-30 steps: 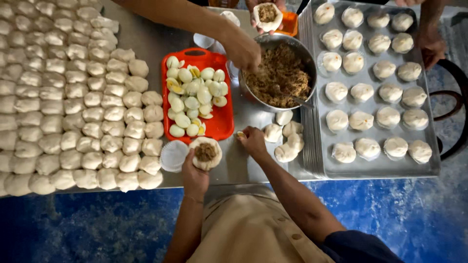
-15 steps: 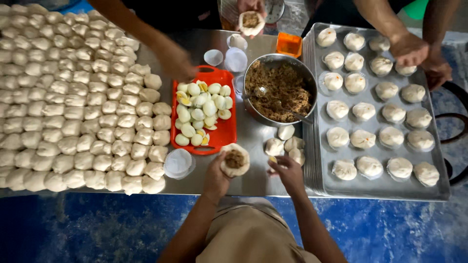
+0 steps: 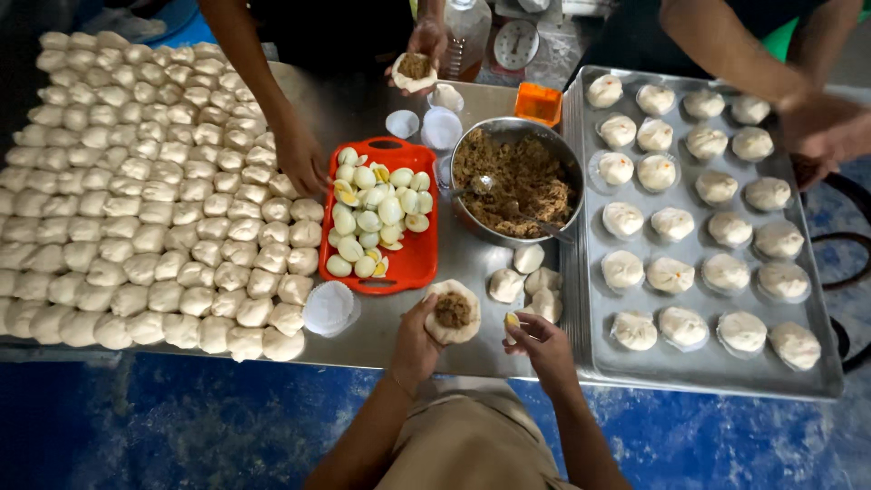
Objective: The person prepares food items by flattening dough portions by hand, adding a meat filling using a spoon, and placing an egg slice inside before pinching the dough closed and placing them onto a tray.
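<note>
Dough round (image 3: 453,311) with brown filling at its centre lies cupped in the left hand (image 3: 419,338), fingers curled under and around its edge, held just over the near edge of the steel table (image 3: 399,327). The right hand (image 3: 543,342) is just beside it, fingertips pinched on a small egg piece (image 3: 513,319).

Left to right across the table: rows of raw dough balls (image 3: 136,191) cover the left part. A stack of paper liners (image 3: 329,308) sits near the left hand. Next is the red tray (image 3: 421,259) of halved boiled eggs, then the metal bowl (image 3: 570,172) of brown filling with a spoon in it. A few dough pieces (image 3: 526,277) lie between the bowl and the right hand. The large baking tray (image 3: 708,372) on the right carries rows of finished buns on liners.

Other people work on the far side: one hand (image 3: 304,161) rests among the dough balls by the red tray, another (image 3: 426,41) holds a filled round, and a third (image 3: 821,127) is at the far right edge of the baking tray.

Nothing lies between the two near hands.

Against half a second ago: the right hand now holds an egg piece and sits closer to the dough round; the far hand has moved from near the tray's corner to the dough balls.
</note>
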